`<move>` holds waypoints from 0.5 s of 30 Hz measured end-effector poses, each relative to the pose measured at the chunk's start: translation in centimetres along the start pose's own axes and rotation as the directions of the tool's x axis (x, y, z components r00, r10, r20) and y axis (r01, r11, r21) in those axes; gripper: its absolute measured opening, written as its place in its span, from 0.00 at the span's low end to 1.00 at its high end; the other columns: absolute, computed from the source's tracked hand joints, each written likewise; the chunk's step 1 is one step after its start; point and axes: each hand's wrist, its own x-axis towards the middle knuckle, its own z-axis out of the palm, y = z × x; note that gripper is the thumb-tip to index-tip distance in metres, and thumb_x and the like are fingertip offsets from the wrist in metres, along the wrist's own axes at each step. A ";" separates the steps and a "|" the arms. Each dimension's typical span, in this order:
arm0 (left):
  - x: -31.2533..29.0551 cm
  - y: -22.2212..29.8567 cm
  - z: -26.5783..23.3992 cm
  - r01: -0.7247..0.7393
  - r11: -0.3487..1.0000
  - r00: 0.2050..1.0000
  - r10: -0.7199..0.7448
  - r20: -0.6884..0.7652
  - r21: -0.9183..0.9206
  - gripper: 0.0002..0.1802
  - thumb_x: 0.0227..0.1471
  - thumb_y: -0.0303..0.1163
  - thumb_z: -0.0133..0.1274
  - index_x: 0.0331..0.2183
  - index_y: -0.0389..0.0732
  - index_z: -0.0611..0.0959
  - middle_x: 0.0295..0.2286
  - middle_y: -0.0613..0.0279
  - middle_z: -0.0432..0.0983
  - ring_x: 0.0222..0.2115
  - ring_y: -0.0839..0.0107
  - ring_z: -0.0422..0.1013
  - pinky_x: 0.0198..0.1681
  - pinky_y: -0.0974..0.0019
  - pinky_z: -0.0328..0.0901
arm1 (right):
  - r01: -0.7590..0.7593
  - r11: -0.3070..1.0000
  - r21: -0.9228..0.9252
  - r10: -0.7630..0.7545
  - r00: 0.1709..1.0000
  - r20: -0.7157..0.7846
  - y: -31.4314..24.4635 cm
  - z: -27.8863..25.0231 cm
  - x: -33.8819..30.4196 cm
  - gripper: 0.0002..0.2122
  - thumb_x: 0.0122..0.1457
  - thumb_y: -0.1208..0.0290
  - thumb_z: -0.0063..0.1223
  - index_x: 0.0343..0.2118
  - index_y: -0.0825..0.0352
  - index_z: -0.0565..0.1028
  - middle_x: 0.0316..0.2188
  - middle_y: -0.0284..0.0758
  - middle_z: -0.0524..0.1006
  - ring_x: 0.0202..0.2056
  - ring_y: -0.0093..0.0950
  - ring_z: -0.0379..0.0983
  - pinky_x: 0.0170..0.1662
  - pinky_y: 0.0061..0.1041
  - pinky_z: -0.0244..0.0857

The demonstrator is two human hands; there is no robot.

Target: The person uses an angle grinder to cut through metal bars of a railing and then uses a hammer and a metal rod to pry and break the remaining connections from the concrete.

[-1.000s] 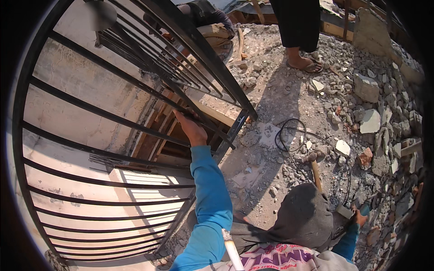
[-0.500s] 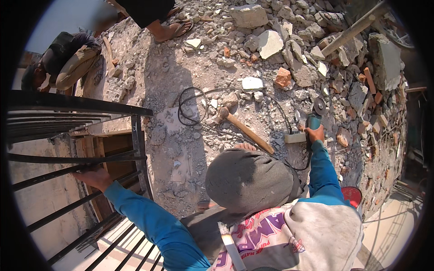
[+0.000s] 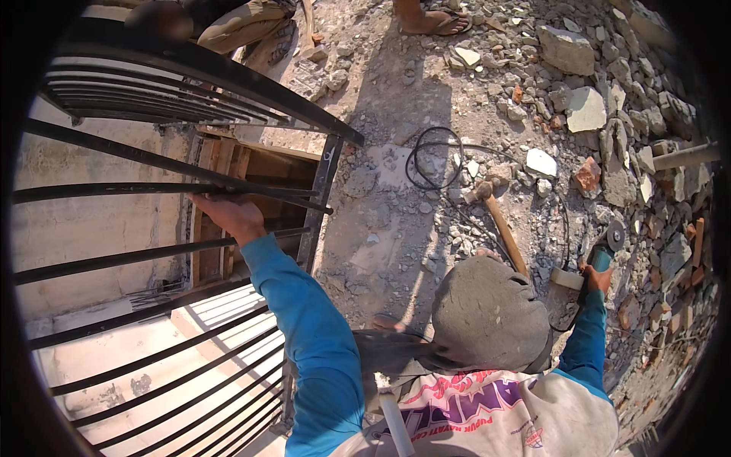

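My left hand (image 3: 228, 217) is closed around a black metal bar (image 3: 114, 190) of a railing on the left, its fingertips partly hidden behind the bar. My right hand (image 3: 600, 279) grips an angle grinder (image 3: 604, 259) with a teal body, low over the rubble at the right. The grinder's round disc (image 3: 615, 235) points away from me; whether it spins I cannot tell. Beside that hand lies a pale block (image 3: 566, 278). A hammer (image 3: 505, 234) with a wooden handle rests on the ground just beyond my grey-clothed knee (image 3: 491, 305).
A black cable (image 3: 411, 169) lies coiled on the dusty ground. Broken concrete (image 3: 586, 109) and brick pieces (image 3: 588, 175) are heaped along the right. Behind the railing are a pale wall (image 3: 99, 228) and a wooden-framed opening. Another person's sandalled foot (image 3: 438, 23) and a crouching person's leg (image 3: 244, 23) show at the top.
The view has swung left, so the railing, hammer and grinder appear farther right. My left hand remains on the railing and my right hand still holds the grinder.
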 end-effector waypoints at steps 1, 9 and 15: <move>0.1 -0.3 -0.2 0.005 1.000 1.000 -0.005 0.017 -0.002 0.23 0.59 0.58 0.33 0.37 0.49 0.70 0.28 0.69 0.63 0.28 0.75 0.59 0.36 0.66 0.56 | 0.014 0.999 0.031 -0.015 1.000 0.017 0.1 0.0 0.1 0.38 0.36 0.54 0.61 0.51 0.71 0.61 0.42 0.53 0.73 0.43 0.49 0.72 0.48 0.40 0.63; -0.6 -0.4 0.2 0.048 0.997 0.999 -0.049 0.024 0.055 0.30 0.56 0.63 0.33 0.43 0.48 0.70 0.34 0.67 0.63 0.32 0.74 0.58 0.36 0.65 0.53 | -0.002 1.000 -0.009 0.002 1.000 0.011 2.4 1.5 2.8 0.39 0.41 0.52 0.62 0.54 0.69 0.60 0.47 0.53 0.70 0.50 0.47 0.67 0.53 0.39 0.59; -1.5 0.2 1.0 -0.005 0.995 0.998 0.011 -0.062 0.100 0.32 0.57 0.63 0.33 0.47 0.47 0.69 0.36 0.65 0.64 0.35 0.73 0.61 0.38 0.65 0.55 | 0.559 0.829 0.012 -0.540 0.806 -0.242 -10.6 1.6 -8.8 0.25 0.55 0.62 0.54 0.53 0.70 0.63 0.49 0.46 0.68 0.51 0.42 0.64 0.55 0.38 0.57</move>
